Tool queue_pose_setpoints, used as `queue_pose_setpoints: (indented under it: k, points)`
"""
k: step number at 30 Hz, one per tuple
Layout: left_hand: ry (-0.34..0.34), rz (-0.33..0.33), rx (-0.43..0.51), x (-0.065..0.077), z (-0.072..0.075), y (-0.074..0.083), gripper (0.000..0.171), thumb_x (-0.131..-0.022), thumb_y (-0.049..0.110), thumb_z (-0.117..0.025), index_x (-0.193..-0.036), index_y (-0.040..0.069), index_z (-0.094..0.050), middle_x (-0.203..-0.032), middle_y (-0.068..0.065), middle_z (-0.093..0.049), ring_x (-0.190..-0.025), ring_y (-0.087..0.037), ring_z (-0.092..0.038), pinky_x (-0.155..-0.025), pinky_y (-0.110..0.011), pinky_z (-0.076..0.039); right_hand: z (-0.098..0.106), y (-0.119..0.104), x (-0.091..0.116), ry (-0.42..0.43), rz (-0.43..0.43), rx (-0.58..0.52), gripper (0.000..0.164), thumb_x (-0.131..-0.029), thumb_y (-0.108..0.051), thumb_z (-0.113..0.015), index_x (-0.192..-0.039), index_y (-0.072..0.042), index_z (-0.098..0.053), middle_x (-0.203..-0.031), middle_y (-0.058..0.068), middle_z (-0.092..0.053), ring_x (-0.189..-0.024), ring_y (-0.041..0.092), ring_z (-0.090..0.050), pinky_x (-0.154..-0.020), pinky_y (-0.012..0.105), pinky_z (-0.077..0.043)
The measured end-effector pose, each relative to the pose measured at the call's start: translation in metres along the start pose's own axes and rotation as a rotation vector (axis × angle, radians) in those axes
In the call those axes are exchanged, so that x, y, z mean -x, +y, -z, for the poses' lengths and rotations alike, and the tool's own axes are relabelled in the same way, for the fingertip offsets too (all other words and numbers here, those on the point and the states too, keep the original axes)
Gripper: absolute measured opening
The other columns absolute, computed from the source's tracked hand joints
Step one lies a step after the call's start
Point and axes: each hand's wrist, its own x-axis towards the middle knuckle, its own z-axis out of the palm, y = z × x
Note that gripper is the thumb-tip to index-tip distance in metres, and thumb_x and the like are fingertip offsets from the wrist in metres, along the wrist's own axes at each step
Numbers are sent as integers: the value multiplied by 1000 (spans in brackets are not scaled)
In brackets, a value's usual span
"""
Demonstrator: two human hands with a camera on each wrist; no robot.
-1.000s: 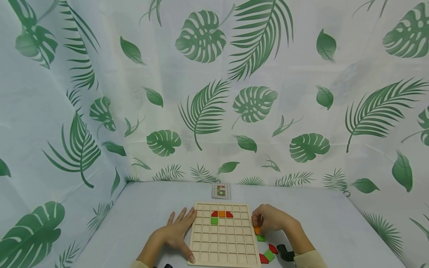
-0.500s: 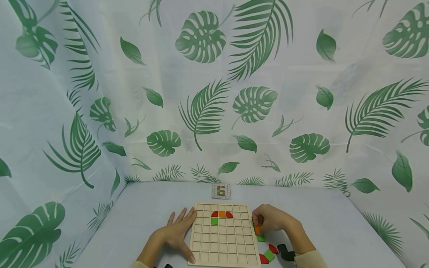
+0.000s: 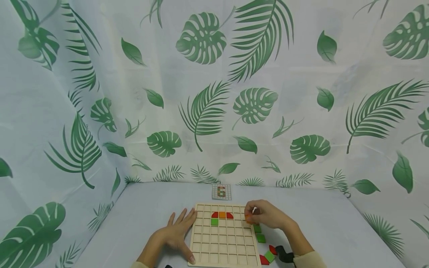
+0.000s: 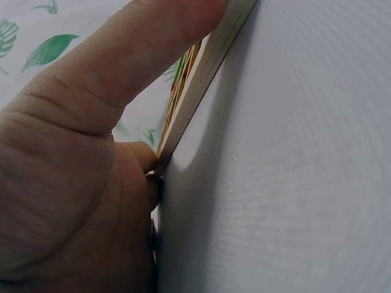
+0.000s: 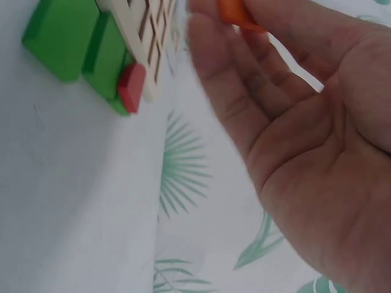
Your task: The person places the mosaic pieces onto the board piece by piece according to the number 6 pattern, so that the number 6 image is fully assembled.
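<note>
on the counter [image 3: 151, 201], which has a pale covering, lies a wooden grid board [image 3: 222, 247] with many square cells. the left hand [image 3: 175, 231] rests at its left side with the fingers and the thumb spread: the fingertips reach the left edge in its far part, and the thumb touches near the close left corner. the right hand [image 3: 268, 215] is pinching an orange tile [image 5: 237, 12] between thumb and fingers, and this tile is at the right edge of the board, in the far half. if it touches the wood, i cannot tell.

inside the grid, in one row near the far side, there is an orange square tile [image 3: 222, 214] between two red rounded tiles, a left one [image 3: 215, 214] and a right one [image 3: 229, 215]. a green square tile [image 3: 214, 222] sits in the cell just below the left red one.

outside, just beside the right edge, lie two green tiles [image 3: 261, 238], and the right wrist view shows also a small red tile [image 5: 131, 88] close to them. nearer to the person, a green tile [image 3: 269, 255] lies between two red tiles [image 3: 264, 259]. beyond the board is a small card [image 3: 221, 192] with a grid and a coloured pattern. behind everything hangs a white cloth [image 3: 214, 70] printed with green leaves.
</note>
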Motion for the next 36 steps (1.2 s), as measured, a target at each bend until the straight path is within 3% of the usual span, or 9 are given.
queue_pose_setpoints:
  k: [6,12,20,27,36]
  points:
    - [-6,-1,6,1,0,-1,150,-58,61,-96,-168,10,-7,-177,-14,1,-162,-41,8,-123,-72,11,-9,-2,-7,79,88,35,16,-96,-8,-74,-111,-6,-72,-104,8,-73,-79,8,-61,-68,23,-55]
    - [-8,0,-1,-1,-1,-5,152,-56,67,-94,-168,12,-7,-177,-13,2,-162,-41,8,-122,-73,10,-18,-8,-18,156,111,69,14,-94,-8,-76,-106,-9,-70,-96,4,-75,-81,8,-65,-72,24,-58]
    - [-10,0,0,-2,-2,-7,152,-57,67,-94,-168,12,-6,-177,-13,2,-162,-41,8,-123,-73,10,-31,-18,-32,209,210,81,18,-97,-4,-71,-111,-15,-77,-101,9,-77,-85,13,-68,-70,26,-57]
    - [-11,9,1,-2,-2,-7,152,-56,66,-94,-168,13,-7,-177,-12,1,-162,-41,8,-123,-72,10,-41,-34,-47,149,145,35,13,-100,-6,-67,-110,-12,-73,-107,12,-75,-87,34,-72,-73,25,-60]
    - [-16,9,-10,-3,-2,-7,152,-58,68,-94,-168,13,-6,-177,-11,1,-162,-40,8,-123,-72,9,-56,-52,-65,153,84,12,14,-94,0,-73,-104,-8,-78,-101,9,-76,-81,14,-69,-70,24,-57]
